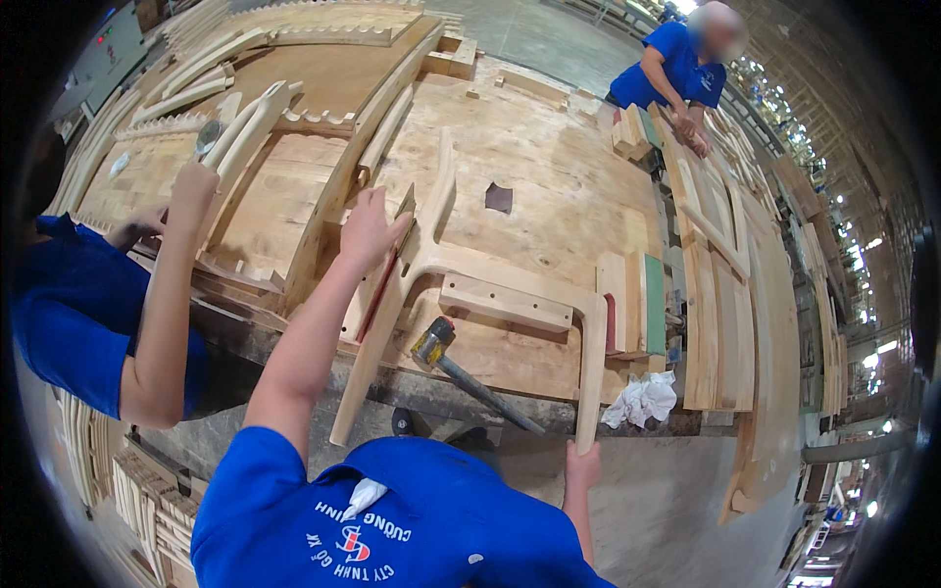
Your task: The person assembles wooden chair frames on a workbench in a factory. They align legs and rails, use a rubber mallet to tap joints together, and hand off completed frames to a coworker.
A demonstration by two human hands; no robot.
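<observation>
A pale wooden chair side frame lies on the plywood workbench, its legs hanging over the near edge. My left hand grips the frame's long curved leg near its upper part, beside a thin dark strip. The end of the other leg, down past the bench edge, is gripped by my right hand. A mallet with a yellow and black head lies on the bench between my arms, touching neither hand.
A co-worker in blue at the left raises a hand holding a round-headed tool. Another person works at the bench's far end. A white rag lies on the near edge. Curved wooden parts and stacked boards crowd the bench.
</observation>
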